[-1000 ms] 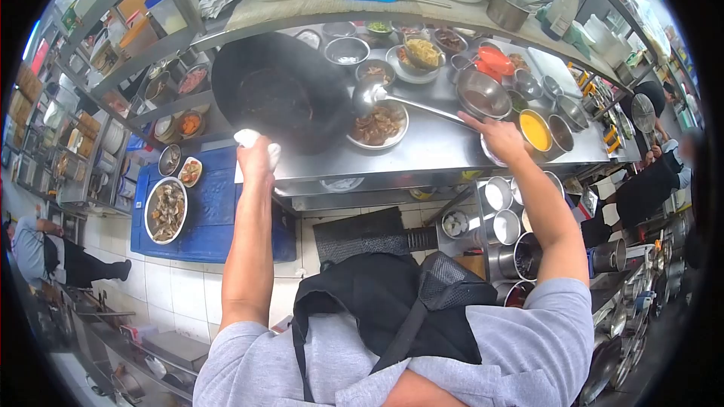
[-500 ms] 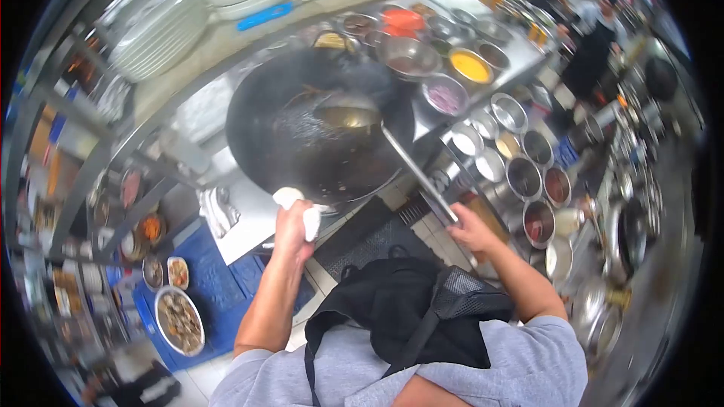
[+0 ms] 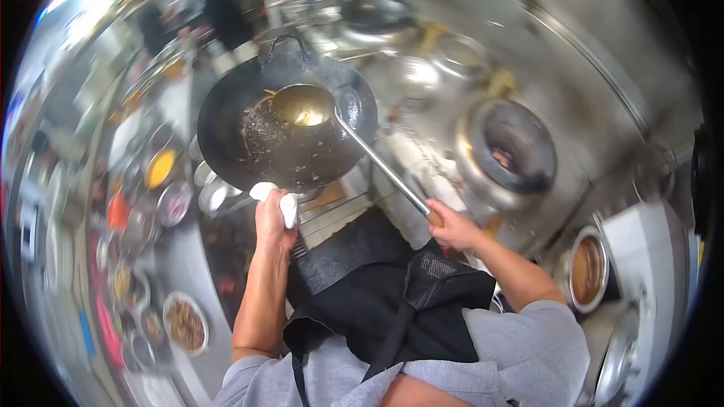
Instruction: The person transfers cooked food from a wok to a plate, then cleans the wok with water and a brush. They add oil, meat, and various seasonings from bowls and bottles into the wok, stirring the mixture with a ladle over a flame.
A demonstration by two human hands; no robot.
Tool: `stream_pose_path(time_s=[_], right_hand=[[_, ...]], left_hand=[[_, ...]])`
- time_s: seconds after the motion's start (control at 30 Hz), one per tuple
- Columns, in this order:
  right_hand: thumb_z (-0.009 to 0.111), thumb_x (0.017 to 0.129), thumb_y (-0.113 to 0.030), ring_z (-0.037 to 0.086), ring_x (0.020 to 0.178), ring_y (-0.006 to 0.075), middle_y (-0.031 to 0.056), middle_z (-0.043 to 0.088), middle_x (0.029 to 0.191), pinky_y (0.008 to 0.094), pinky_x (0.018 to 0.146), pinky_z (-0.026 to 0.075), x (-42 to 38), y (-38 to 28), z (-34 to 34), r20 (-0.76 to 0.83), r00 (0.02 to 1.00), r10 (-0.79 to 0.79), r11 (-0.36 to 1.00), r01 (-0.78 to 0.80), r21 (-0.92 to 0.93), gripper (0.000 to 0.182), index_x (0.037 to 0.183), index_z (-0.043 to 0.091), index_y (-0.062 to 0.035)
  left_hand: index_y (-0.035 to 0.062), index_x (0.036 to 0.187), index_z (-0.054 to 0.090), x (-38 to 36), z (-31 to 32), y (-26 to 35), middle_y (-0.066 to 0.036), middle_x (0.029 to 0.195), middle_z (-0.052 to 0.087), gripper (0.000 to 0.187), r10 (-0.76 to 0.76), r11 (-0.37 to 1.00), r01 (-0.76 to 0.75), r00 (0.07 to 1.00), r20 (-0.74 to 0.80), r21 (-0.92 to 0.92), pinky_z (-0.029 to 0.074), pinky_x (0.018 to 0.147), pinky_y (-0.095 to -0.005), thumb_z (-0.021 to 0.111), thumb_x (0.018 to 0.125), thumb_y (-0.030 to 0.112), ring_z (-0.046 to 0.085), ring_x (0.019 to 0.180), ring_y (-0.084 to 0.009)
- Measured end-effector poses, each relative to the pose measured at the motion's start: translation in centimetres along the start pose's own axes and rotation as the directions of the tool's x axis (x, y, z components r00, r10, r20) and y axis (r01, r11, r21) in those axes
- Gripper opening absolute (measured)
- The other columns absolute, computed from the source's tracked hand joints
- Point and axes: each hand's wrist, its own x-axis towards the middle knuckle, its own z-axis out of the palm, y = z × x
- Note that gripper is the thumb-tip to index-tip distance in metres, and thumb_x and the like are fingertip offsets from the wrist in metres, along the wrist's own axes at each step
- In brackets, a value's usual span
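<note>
My left hand is closed around a folded white cloth at the near rim of a big dark wok. The wok's near handle is hidden by the cloth and fingers; its far loop handle shows at the top. My right hand grips the wooden end of a long-handled ladle. The ladle's bowl lies inside the wok, over the oily inner surface, with a little shiny liquid in it. Brown residue clings to the wok, and faint steam hangs near its far side.
To the right is a round burner with a dark opening. A pot of brown liquid stands at lower right. On the left counter are a bowl of yellow liquid and a white bowl of food. People stand at the upper left.
My body and view have swung right, away from the plate shelf counter toward the burner side. The wok and ladle have come along in my hands.
</note>
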Motion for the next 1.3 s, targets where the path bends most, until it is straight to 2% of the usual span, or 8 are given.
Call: stream_pose_path(time_s=[0.3,0.7,0.87,1.0,1.07,1.13,1.23,1.3], right_hand=[[0.056,0.090,0.001,0.048,0.047,0.0115,0.0045,0.051,0.076,0.0291,0.042,0.041,-13.7,11.5,-8.7,-0.372,0.881,0.291,0.780,0.006,0.626,0.051,0.133,0.032,-0.0079],[0.058,0.090,-0.001,0.050,0.048,0.0121,0.0035,0.049,0.073,0.0293,0.041,0.041,-10.8,18.6,-14.4,-0.669,0.502,0.548,0.776,-0.007,0.631,0.062,0.144,0.028,-0.0110],[0.056,0.092,-0.001,0.048,0.047,0.0115,0.0017,0.050,0.071,0.0288,0.041,0.040,-3.5,16.2,-18.9,-0.729,0.402,0.554,0.812,-0.070,0.579,0.067,0.151,0.025,-0.0120],[0.054,0.093,-0.001,0.047,0.048,0.0113,0.0020,0.046,0.067,0.0291,0.040,0.041,5.6,9.6,-26.5,-0.813,0.416,0.408,0.887,0.031,0.461,0.071,0.154,0.023,-0.0218],[0.052,0.092,0.000,0.051,0.049,0.0148,0.0064,0.052,0.074,0.0317,0.043,0.044,12.1,6.4,-32.8,-0.825,0.427,0.370,0.928,-0.128,0.350,0.077,0.158,0.017,-0.0210],[0.053,0.091,-0.001,0.059,0.053,0.0220,0.0132,0.063,0.083,0.0369,0.045,0.047,18.4,7.5,-40.3,-0.867,0.403,0.293,0.842,-0.539,0.034,0.079,0.159,0.016,-0.0204],[0.054,0.088,-0.004,0.068,0.063,0.0352,0.0262,0.069,0.090,0.0481,0.051,0.051,28.0,17.0,-52.6,-0.897,0.433,0.084,0.387,-0.844,-0.372,0.079,0.157,0.020,-0.0204],[0.053,0.087,-0.003,0.068,0.066,0.0375,0.0278,0.067,0.088,0.0498,0.054,0.052,34.3,15.6,-58.8,-0.786,0.447,0.426,0.647,-0.758,-0.080,0.078,0.157,0.021,-0.0164]], left_hand=[[0.0158,0.083,0.058,9.5,28.2,-19.9,0.002,0.064,0.057,0.007,-0.445,0.895,0.395,0.816,0.368,0.208,0.032,0.037,-0.0260,0.061,0.088,0.019,0.054,0.049,-0.0141],[0.0142,0.100,0.054,15.9,43.8,-39.4,-0.001,0.074,0.059,0.019,-0.765,0.628,0.468,0.517,0.384,0.622,0.034,0.039,-0.0271,0.061,0.093,0.030,0.057,0.056,-0.0138],[0.0050,0.132,0.048,22.6,41.5,-35.0,-0.008,0.114,0.062,0.063,-0.736,0.645,0.266,0.469,0.488,0.716,0.049,0.082,-0.0422,0.062,0.094,0.053,0.061,0.096,-0.0209],[0.0030,0.142,0.043,31.7,33.7,-31.5,-0.010,0.127,0.058,0.060,-0.613,0.771,-0.009,0.265,0.745,0.637,0.045,0.100,-0.0377,0.065,0.086,0.010,0.055,0.118,-0.0212],[0.0008,0.139,0.042,35.5,30.5,-31.6,-0.016,0.124,0.060,0.070,-0.589,0.726,-0.156,0.363,0.722,0.670,0.047,0.098,-0.0399,0.073,0.076,0.010,0.058,0.114,-0.0287],[-0.0032,0.140,0.038,39.3,28.0,-34.6,-0.033,0.118,0.058,0.083,-0.558,0.257,-0.733,0.419,0.716,0.630,0.047,0.097,-0.0480,0.080,0.073,0.023,0.057,0.111,-0.0480],[0.0101,0.142,0.043,39.6,26.6,-34.7,-0.029,0.113,0.059,0.079,-0.511,0.206,-0.783,0.425,0.747,0.586,0.049,0.093,-0.0507,0.079,0.074,0.027,0.058,0.109,-0.0454],[0.0097,0.141,0.047,38.9,27.0,-32.1,-0.027,0.119,0.058,0.077,-0.574,0.151,-0.791,0.418,0.704,0.593,0.049,0.095,-0.0498,0.080,0.073,0.023,0.058,0.109,-0.0447]])
